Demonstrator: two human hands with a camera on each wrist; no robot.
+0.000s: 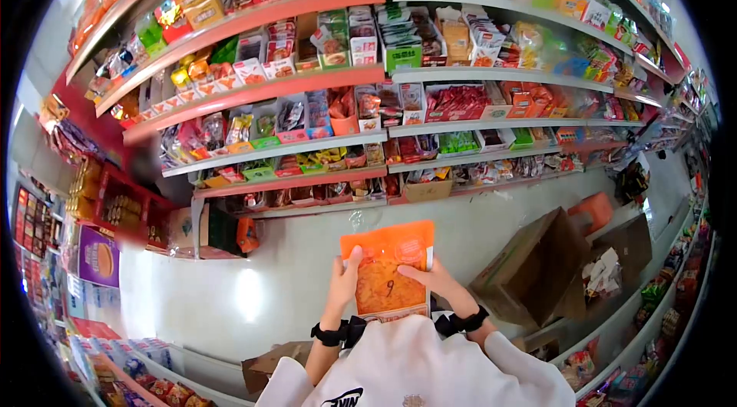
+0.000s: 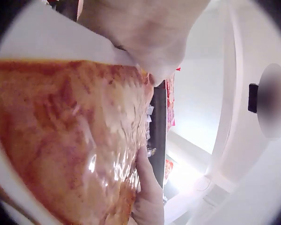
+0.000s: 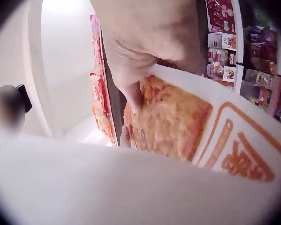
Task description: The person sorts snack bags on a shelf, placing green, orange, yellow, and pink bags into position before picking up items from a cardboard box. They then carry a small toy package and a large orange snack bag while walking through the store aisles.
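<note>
In the head view an orange food packet (image 1: 392, 273), with a clear front and a dark mark like a 9, is held upright in front of the white shirt. The left hand (image 1: 343, 284) grips its left edge, thumb on the front. At the right edge the right hand (image 1: 441, 284) pinches it, thumb lying over the front. The left wrist view has the packet's shiny surface (image 2: 79, 140) close up, with the left hand (image 2: 140, 33) at the top. In the right wrist view the right hand (image 3: 145, 42) holds the packet (image 3: 173, 122) by its edge; fingers behind it are mostly hidden.
Shelves (image 1: 307, 142) of packaged snacks stretch across the front. An open cardboard box (image 1: 530, 269) stands on the floor at the right, with an orange object (image 1: 589, 214) beyond it. More shelving lines the far right and lower left. Another carton (image 1: 276, 361) lies at the lower left.
</note>
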